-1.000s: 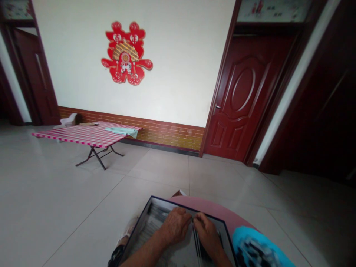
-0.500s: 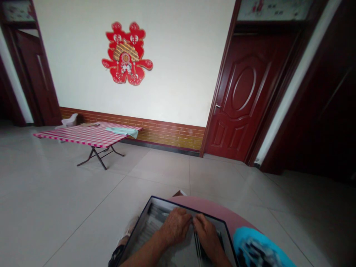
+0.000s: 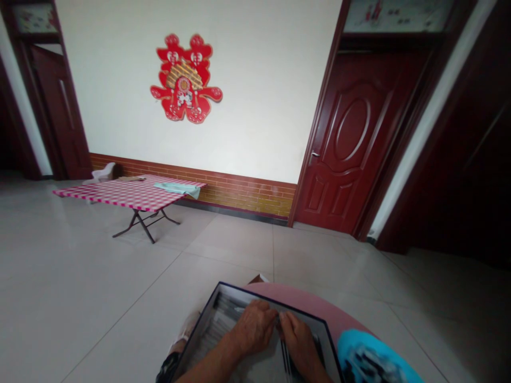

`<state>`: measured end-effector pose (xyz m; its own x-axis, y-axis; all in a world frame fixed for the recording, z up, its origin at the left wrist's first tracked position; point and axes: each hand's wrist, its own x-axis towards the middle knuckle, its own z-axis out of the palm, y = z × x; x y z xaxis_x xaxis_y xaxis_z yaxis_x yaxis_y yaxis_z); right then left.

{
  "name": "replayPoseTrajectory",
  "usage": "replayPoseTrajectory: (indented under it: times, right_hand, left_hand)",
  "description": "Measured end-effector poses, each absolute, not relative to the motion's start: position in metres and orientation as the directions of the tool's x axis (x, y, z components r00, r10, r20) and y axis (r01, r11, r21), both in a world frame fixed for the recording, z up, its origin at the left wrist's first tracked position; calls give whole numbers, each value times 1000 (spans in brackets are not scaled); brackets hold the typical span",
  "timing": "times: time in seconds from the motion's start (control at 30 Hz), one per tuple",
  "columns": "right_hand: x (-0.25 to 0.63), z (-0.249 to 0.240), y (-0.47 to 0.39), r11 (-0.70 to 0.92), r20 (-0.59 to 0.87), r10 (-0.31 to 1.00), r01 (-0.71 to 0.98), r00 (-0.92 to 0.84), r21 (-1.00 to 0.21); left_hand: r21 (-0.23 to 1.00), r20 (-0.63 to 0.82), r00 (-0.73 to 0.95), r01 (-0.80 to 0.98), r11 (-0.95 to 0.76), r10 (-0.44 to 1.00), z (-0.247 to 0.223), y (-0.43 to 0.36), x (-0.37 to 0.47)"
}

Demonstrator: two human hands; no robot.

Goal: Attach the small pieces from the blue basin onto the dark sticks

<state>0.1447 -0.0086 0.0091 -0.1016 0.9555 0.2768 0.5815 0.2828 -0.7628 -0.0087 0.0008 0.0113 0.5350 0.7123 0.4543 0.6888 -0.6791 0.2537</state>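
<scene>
My left hand (image 3: 256, 325) and my right hand (image 3: 297, 336) meet over a shallow dark-rimmed box (image 3: 331, 340). The fingers of both hands are pinched together, tip to tip, on something small and dark that I cannot make out. Thin dark strips (image 3: 285, 355) run from under my right hand toward me inside the box. Grey, plastic-looking flat pieces (image 3: 219, 323) lie in rows on the box's left side, partly covered by my left forearm.
The box rests over a round pink tabletop (image 3: 315, 299). At its right stands a bright blue container (image 3: 365, 340) with black and clear pieces in it. Farther off are a folding table with a checked cloth (image 3: 136, 194) and a red door (image 3: 347, 138).
The view has shifted slightly. Both hands stay together over the box, with only small finger movement.
</scene>
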Motion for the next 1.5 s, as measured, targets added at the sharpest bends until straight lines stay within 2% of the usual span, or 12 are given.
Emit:
replayPoseTrajectory:
  times: [0.27,0.47,0.77,0.87,1.0,1.17,1.23,1.3,1.4,1.5]
  right_hand:
    - [144,5,-5,239,211,971,537,-115,-809]
    - [143,7,-9,281,271,957,568,-103,-774]
    - [141,4,-6,167,140,986,471,-92,-866]
    - [139,0,-4,111,94,994,388,-63,-915]
    - [135,-1,-2,60,49,998,294,-42,-954]
    - [133,3,-2,0,9,999,201,41,-980]
    - [134,2,0,-27,-18,996,103,88,-994]
    - [134,1,1,-48,-48,994,-5,97,-999]
    - [133,-1,2,-61,-60,998,-70,-17,-996]
    - [130,1,-4,-57,-52,980,-24,-194,-998]
  left_hand:
    - [215,465,554,685,-696,690,5,4,-8]
    - [218,466,555,683,-697,690,8,3,-8]
    - [259,454,543,678,-688,707,16,0,-8]
    - [287,482,529,658,-697,698,21,0,-8]
    - [260,530,535,636,-727,658,21,5,-9]
    - [216,729,396,642,-736,559,10,12,-14]
    - [262,752,328,647,-716,572,6,14,-16]
    - [368,720,250,652,-663,647,3,15,-17]
    - [604,560,129,612,-510,818,3,17,-18]
    - [820,380,43,446,-358,924,6,22,-19]
